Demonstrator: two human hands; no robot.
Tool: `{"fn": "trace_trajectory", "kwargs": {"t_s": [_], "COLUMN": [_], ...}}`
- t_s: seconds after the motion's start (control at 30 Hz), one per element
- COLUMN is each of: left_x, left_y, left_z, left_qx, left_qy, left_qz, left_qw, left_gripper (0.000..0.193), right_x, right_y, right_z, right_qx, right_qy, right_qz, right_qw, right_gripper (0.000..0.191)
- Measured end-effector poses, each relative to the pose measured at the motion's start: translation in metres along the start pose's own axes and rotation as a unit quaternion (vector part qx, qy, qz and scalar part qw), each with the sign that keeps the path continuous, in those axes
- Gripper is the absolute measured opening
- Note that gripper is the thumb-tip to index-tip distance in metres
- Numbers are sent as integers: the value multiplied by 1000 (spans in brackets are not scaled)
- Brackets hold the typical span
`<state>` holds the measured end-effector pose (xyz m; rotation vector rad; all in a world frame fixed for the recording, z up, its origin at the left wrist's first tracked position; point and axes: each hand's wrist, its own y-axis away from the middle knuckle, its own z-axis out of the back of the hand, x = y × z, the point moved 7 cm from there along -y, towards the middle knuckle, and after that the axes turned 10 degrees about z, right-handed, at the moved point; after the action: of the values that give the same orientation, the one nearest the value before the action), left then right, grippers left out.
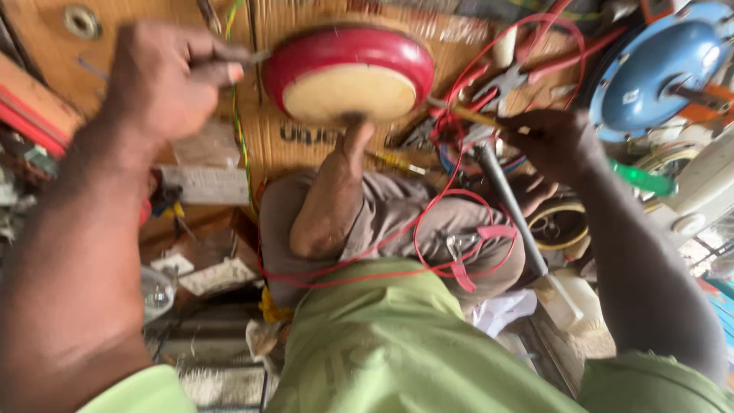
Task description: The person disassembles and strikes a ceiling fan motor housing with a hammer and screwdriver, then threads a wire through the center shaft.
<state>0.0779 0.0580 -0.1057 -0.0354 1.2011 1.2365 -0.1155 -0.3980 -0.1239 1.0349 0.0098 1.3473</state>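
Quick count: two hands, left (pixel 164 80) and right (pixel 547 138), one red dome (pixel 348 73), one blue disc (pixel 661 65), one grey tube (pixel 508 206), one red wire (pixel 428 229).

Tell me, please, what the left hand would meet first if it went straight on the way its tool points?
Probably the red round housing: the left hand grips a thin tool whose tip already sits at the housing's left edge, though blur hides whether they touch.

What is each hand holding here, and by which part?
Left hand pinches a thin metal tool by its end; right hand grips a yellowish rod by its end.
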Motion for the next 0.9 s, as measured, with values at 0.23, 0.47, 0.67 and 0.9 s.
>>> {"fn": "trace_trajectory", "kwargs": {"t_s": [0.23,0.47,0.67,0.9], "left_x": [10,-5,-20,49], "left_y": [-20,-17,26,33], "left_z": [14,11,10,18], "left_qx": [36,31,-100,-96], "left_qy": [-65,-156,-255,-174], "left_qz": [45,87,52,163], "left_qw": [996,983,960,966], "left_gripper": [17,16,19,8], "right_x": [-2,47,61,54], "right_y": [-32,13,53,-27], "right_z": [19,-25,-73,-3], "right_qx": [-12,-32,-73,-10], "right_qy": [10,-13,-149,-53], "right_qz": [60,-43,-118,53], "right_qw": [998,998,979,997], "right_gripper": [20,25,27,25]}}
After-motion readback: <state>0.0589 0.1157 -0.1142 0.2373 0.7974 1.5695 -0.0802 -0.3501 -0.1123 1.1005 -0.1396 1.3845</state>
